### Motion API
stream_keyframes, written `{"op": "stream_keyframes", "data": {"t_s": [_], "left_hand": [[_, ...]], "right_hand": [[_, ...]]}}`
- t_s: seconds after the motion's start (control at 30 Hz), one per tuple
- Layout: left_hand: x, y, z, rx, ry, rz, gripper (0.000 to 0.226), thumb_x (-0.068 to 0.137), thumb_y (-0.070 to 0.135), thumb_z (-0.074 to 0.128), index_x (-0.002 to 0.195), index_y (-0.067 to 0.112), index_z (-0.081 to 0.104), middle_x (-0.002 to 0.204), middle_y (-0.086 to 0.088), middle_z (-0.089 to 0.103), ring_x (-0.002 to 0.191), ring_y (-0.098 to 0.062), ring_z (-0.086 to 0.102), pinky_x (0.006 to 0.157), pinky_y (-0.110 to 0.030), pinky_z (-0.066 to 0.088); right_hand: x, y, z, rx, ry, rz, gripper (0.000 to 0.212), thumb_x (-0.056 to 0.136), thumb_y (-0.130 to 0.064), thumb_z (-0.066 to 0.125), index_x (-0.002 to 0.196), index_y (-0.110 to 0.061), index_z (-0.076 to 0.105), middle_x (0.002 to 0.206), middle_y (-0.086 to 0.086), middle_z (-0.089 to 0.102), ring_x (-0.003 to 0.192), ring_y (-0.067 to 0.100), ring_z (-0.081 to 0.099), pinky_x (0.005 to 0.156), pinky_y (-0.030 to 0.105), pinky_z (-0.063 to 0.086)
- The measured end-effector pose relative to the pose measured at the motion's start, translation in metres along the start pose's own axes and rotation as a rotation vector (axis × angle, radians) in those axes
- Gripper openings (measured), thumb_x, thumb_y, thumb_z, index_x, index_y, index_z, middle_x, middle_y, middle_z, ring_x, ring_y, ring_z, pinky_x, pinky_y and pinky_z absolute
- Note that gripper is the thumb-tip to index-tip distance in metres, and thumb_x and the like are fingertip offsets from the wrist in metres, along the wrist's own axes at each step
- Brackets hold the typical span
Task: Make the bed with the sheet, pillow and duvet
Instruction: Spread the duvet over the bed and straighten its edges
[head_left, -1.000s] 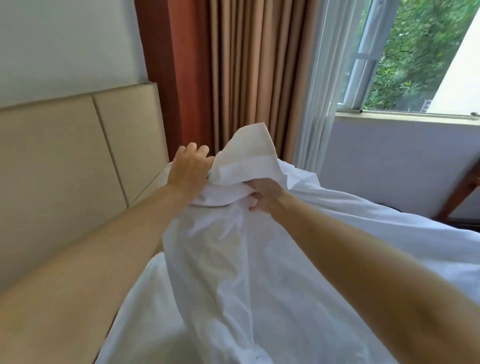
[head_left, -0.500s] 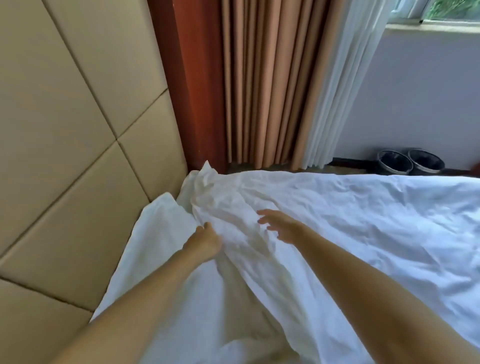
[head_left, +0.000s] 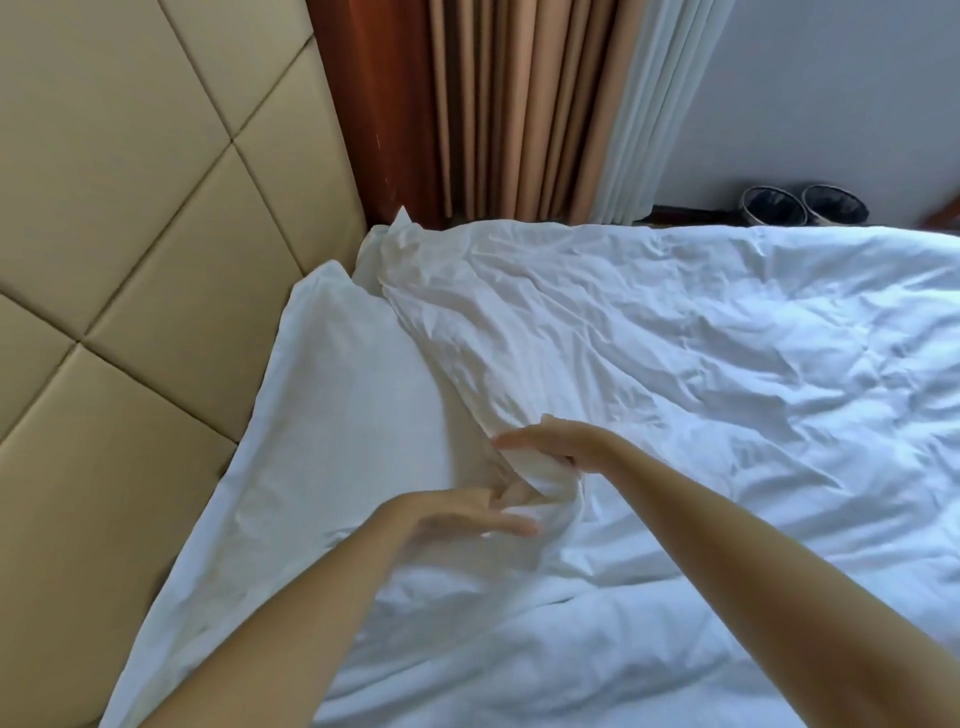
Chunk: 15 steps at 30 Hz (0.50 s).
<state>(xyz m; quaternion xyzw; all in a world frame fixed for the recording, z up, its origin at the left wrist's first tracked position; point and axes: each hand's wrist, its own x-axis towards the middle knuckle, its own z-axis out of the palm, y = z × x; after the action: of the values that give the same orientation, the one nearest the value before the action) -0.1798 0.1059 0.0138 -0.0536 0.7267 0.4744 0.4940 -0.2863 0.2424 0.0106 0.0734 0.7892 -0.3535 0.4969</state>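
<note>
Two hands that held the duvet's corner aloft a second ago are now low on the bed (head_left: 223, 519). I see my right hand (head_left: 558, 447) pinching a fold of the duvet (head_left: 675, 364) edge, and my left hand (head_left: 457, 514) open beside it, fingers straight. That corner now lies at the bed's far head corner by the headboard (head_left: 130, 208), so I judge the top edge only needs straightening.

Motion blurs the left hand (head_left: 457, 514); the duvet (head_left: 675, 364) hides fingers of the right hand (head_left: 558, 448).

headboard (head_left: 130, 260) left | pillow (head_left: 337, 389) against it | duvet (head_left: 701, 364) right, overlapping pillow | curtain (head_left: 519, 104) behind | bins (head_left: 774, 205) far right
</note>
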Motion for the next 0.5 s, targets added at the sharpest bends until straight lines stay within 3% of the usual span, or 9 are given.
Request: {"op": "stream_keyframes", "data": {"t_s": [0.07,0.13,0.17,0.23,0.33,0.43,0.5], "left_hand": [[-0.004,0.002,0.008,0.292,0.061,-0.078,0.1,0.058,0.061,0.077,0.141,0.029,0.032,0.138,0.007,0.048,0.121,-0.016,0.05,0.103,-0.03,0.04],[-0.005,0.004,0.02,0.556,0.205,-0.116,0.084,0.071,0.038,0.077,0.137,0.015,0.033,0.13,-0.006,0.053,0.115,-0.025,0.054,0.087,-0.028,0.044],[-0.006,0.005,0.024,0.57,0.266,-0.103,0.069,0.076,0.028,0.073,0.133,0.011,0.037,0.124,-0.011,0.056,0.11,-0.028,0.056,0.081,-0.028,0.045],[-0.008,0.004,0.025,0.419,0.387,-0.057,0.046,0.08,0.016,0.063,0.124,0.01,0.05,0.12,-0.013,0.059,0.106,-0.029,0.058,0.075,-0.028,0.045],[-0.033,0.003,0.012,0.154,0.629,0.028,0.036,0.075,0.014,0.057,0.111,0.014,0.063,0.114,-0.01,0.065,0.103,-0.026,0.061,0.07,-0.022,0.041],[-0.076,0.005,-0.025,-0.018,0.854,0.13,0.032,0.055,0.017,0.048,0.08,0.011,0.067,0.086,-0.01,0.068,0.084,-0.024,0.061,0.061,-0.028,0.039],[-0.112,0.006,-0.054,-0.206,0.977,0.177,0.008,0.055,0.006,0.049,0.058,0.012,0.051,0.061,-0.005,0.049,0.065,-0.02,0.044,0.052,-0.027,0.029]], "right_hand": [[-0.008,0.01,0.009,-0.004,0.111,-0.043,0.049,0.08,-0.033,0.064,0.116,-0.003,0.052,0.089,0.006,0.059,0.084,0.023,0.06,0.076,0.031,0.048],[-0.016,0.019,0.015,0.056,0.186,-0.079,0.034,0.083,-0.021,0.059,0.11,-0.001,0.053,0.083,0.005,0.053,0.083,0.024,0.055,0.066,0.027,0.043],[-0.021,0.022,0.019,0.127,0.198,-0.1,0.026,0.084,-0.017,0.058,0.105,-0.004,0.051,0.083,0.005,0.052,0.081,0.023,0.054,0.06,0.025,0.043],[-0.026,0.022,0.024,0.24,0.235,-0.135,0.008,0.084,-0.011,0.057,0.09,-0.008,0.051,0.077,0.006,0.051,0.068,0.018,0.051,0.052,0.024,0.038],[-0.039,0.004,0.034,0.298,0.316,-0.228,0.02,0.086,-0.012,0.054,0.068,-0.015,0.047,0.063,0.002,0.045,0.056,0.014,0.042,0.052,0.024,0.032],[-0.053,-0.04,0.048,0.342,0.289,-0.34,0.019,0.088,-0.013,0.053,0.07,-0.016,0.053,0.064,0.001,0.049,0.059,0.015,0.046,0.054,0.025,0.034],[-0.06,-0.084,0.061,0.285,0.271,-0.432,0.01,0.089,-0.015,0.052,0.083,-0.01,0.06,0.073,0.004,0.054,0.068,0.018,0.051,0.059,0.025,0.038]]}}
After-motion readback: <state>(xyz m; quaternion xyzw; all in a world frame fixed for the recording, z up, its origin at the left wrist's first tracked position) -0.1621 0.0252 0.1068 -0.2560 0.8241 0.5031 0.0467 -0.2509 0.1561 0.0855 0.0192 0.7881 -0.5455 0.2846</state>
